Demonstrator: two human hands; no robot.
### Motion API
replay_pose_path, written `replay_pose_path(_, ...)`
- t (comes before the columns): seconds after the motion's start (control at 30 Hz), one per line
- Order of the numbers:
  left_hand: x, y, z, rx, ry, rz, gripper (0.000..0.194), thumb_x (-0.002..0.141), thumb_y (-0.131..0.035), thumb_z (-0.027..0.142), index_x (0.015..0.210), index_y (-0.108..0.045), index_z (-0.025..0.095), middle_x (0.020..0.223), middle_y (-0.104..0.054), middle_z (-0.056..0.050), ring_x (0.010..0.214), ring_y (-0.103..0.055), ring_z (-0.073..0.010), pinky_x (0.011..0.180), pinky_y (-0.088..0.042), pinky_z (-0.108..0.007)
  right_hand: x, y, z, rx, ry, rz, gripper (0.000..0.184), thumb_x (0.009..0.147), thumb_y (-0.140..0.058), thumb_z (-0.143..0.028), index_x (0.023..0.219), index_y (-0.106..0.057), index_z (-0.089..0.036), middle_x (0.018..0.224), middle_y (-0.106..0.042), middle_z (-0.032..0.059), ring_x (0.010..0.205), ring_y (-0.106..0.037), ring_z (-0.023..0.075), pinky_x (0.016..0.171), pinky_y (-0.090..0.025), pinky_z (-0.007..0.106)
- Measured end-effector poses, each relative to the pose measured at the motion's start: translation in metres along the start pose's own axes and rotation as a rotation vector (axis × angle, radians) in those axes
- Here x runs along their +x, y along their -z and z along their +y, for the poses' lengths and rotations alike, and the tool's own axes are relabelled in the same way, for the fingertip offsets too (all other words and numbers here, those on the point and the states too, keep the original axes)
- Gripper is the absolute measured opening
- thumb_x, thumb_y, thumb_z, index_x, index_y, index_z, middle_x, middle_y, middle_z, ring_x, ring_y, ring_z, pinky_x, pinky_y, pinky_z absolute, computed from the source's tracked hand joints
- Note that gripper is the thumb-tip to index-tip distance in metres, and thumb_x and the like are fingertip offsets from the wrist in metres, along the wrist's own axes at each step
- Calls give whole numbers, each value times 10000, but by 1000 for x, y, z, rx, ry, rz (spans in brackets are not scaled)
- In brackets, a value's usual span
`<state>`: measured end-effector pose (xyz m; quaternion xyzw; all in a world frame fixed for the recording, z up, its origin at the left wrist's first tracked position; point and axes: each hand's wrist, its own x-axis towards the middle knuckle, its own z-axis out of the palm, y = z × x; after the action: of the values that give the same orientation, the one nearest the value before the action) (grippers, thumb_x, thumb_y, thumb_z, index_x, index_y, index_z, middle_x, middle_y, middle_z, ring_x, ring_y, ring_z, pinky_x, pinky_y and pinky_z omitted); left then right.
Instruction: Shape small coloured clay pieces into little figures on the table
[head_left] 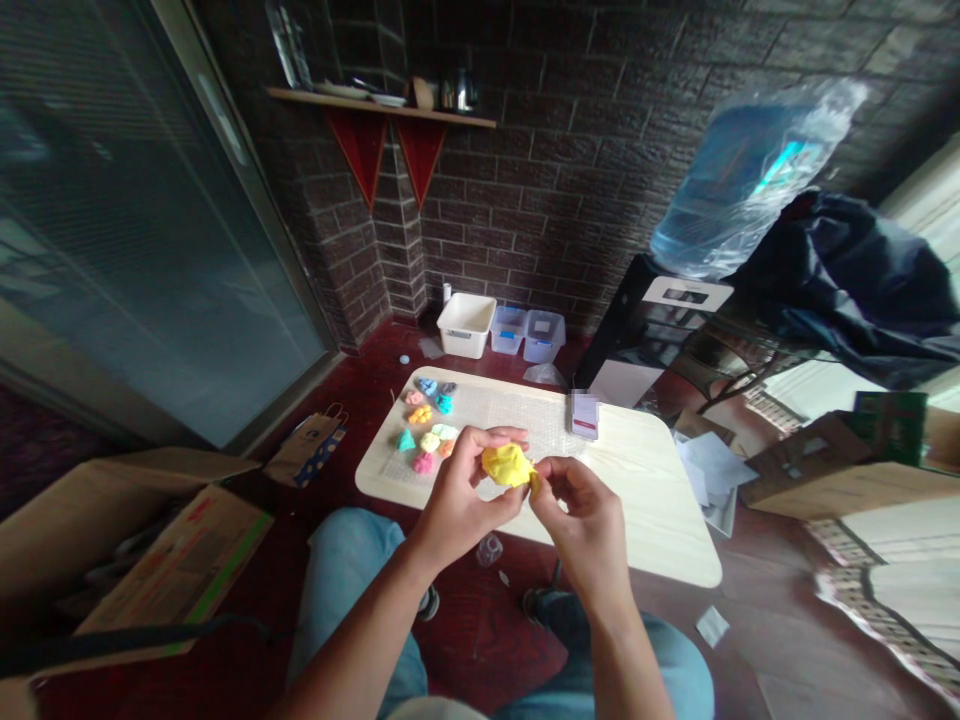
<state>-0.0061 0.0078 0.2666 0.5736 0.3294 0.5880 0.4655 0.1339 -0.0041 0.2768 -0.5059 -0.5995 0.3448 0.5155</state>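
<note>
yellow lump [504, 465]: cradle loosely, pinch lightly
left fingers [481, 438] cup it, right fingers [559, 468] pinch its tip; seems thin, don't tug.

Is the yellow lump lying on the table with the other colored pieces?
No, the yellow lump is held up between the two hands, left and right, above the table.

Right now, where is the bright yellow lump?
Head view, centre: the bright yellow lump is in the left hand, its right end pinched by the right hand.
</note>
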Motion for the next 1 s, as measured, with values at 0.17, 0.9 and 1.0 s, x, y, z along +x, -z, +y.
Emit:
replay_pose_path(0.17,3,-2,4,-163,151,33,337,754,-691,124,976,-456,221,1206,-608,-66,1082,-605,-176,928,-469,-343,-1,0,-1,-166,226,42,58,829,-578,-148,812,-578,-203,715,-577,-24,591,-494,98,547,-408,208)
replay_pose_path(0.9,8,11,-6,-219,441,58,354,652,-771,170,915,-534,170,932,-688,-23,877,-621,-125,819,-460,-269,-1,0,10,-417,338,-87,142,829,-512,-108,898,-587,-207,774,-551,16,680,-514,149,646,-430,280)
replay_pose_path(1.0,9,11,-7,-254,479,63,349,645,-776,177,904,-543,162,889,-685,-14,831,-622,-115,787,-468,-259,1,0,14,-362,291,-96,118,806,-535,-121,863,-597,-204,749,-548,5,656,-498,141,635,-412,275)
